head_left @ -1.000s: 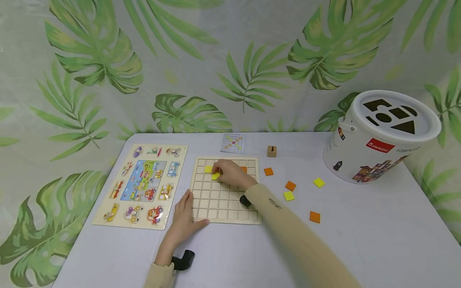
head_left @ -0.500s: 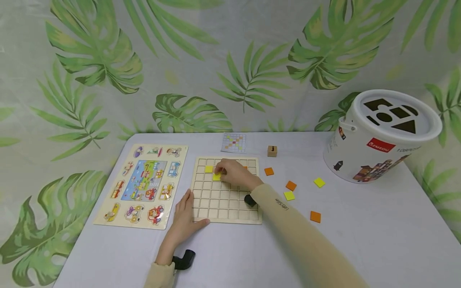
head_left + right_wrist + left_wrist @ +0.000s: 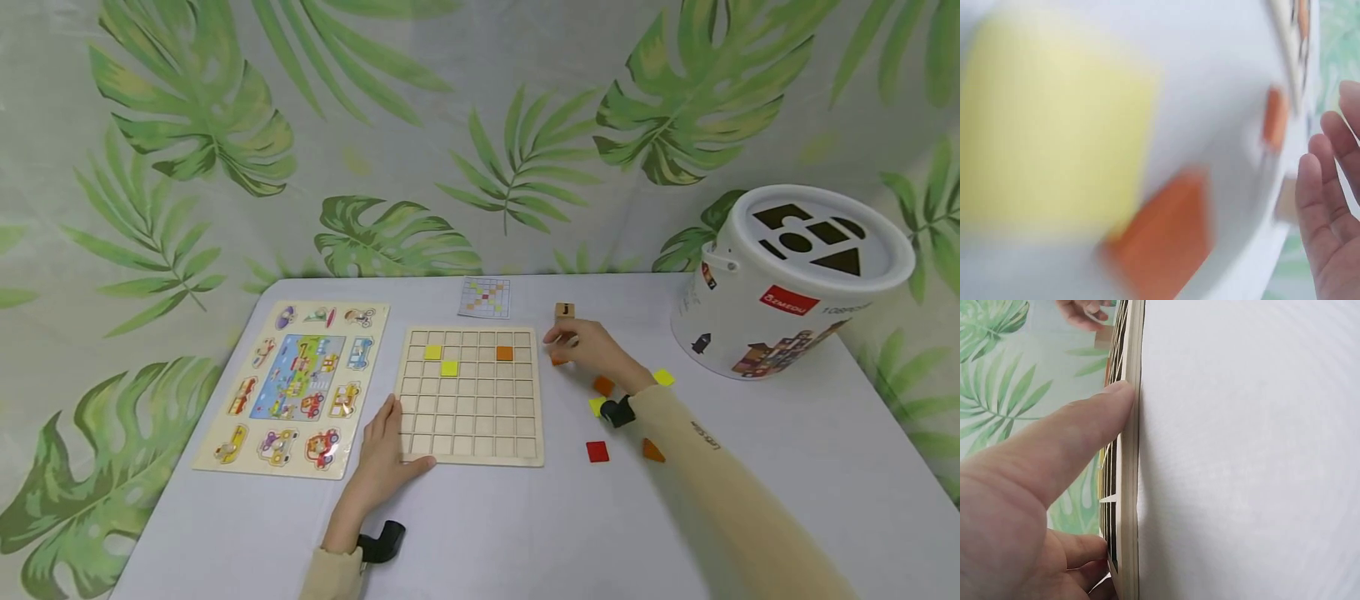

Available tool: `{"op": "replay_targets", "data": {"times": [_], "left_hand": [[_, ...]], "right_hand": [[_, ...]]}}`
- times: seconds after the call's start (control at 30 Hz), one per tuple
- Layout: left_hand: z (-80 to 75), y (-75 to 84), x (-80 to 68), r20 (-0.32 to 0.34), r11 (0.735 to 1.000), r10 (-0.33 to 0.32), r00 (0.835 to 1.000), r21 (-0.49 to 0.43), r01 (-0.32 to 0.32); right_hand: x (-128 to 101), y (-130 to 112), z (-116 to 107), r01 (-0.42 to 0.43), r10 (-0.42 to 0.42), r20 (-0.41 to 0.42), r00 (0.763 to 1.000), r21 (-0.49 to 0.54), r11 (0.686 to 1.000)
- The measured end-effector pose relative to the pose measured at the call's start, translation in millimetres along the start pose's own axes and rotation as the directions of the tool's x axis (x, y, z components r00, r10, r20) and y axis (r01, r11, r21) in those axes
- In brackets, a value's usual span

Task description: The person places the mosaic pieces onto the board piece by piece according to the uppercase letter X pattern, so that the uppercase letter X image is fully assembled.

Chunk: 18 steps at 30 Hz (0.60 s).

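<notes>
A wooden grid board (image 3: pixel 468 425) lies in the middle of the table, with two yellow tiles (image 3: pixel 449 368) and one orange tile (image 3: pixel 504 353) set in its upper rows. My left hand (image 3: pixel 390 433) lies flat at the board's near left corner. In the left wrist view its thumb (image 3: pixel 1085 437) presses against the board's edge (image 3: pixel 1132 425). My right hand (image 3: pixel 566 342) hovers to the right of the board over a loose orange tile (image 3: pixel 558 361), fingers (image 3: pixel 1329 206) straight and holding nothing. Blurred yellow (image 3: pixel 1054 125) and orange (image 3: pixel 1160 237) tiles fill the right wrist view.
Loose tiles lie right of the board: orange (image 3: pixel 603 386), yellow (image 3: pixel 663 377), red (image 3: pixel 597 452). A small wooden cube (image 3: pixel 565 311) and a pattern card (image 3: pixel 485 297) sit behind. A white shape-sorter bucket (image 3: pixel 787 317) stands far right, a vehicle puzzle (image 3: pixel 300 383) left.
My right hand has let go of the second yellow tile in the grid and moved right off the board to the loose tiles. The left hand has stayed put.
</notes>
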<state>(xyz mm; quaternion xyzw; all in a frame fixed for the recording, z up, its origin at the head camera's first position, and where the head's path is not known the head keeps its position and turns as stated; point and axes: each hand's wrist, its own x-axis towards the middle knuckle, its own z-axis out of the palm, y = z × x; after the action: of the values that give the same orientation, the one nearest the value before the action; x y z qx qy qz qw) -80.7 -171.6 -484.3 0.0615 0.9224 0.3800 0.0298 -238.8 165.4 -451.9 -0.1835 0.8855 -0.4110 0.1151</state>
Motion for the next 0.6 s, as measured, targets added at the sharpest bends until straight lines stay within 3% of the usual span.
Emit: {"op": "replay_targets", "data": {"times": [0.13, 0.3, 0.6], "left_hand": [[0.1, -0.3, -0.2, 0.003, 1.0, -0.001, 1.0, -0.001, 0.001], [0.1, -1.3, 0.1, 0.006, 1.0, -0.002, 1.0, -0.007, 0.002], [1.1, -1.9, 1.3, 0.006, 1.0, -0.004, 1.0, -0.014, 0.004]], "right_hand": [[-7.8, 15.0, -7.5, -0.055, 0.055, 0.019, 0.998, -0.008, 0.998], [-5.1, 21.5, -4.8, -0.019, 0.022, 0.032, 0.999, -0.071, 0.997], [-2.5, 12.5, -1.4, 0.024, -0.02, 0.028, 0.999, -0.145, 0.989]]}}
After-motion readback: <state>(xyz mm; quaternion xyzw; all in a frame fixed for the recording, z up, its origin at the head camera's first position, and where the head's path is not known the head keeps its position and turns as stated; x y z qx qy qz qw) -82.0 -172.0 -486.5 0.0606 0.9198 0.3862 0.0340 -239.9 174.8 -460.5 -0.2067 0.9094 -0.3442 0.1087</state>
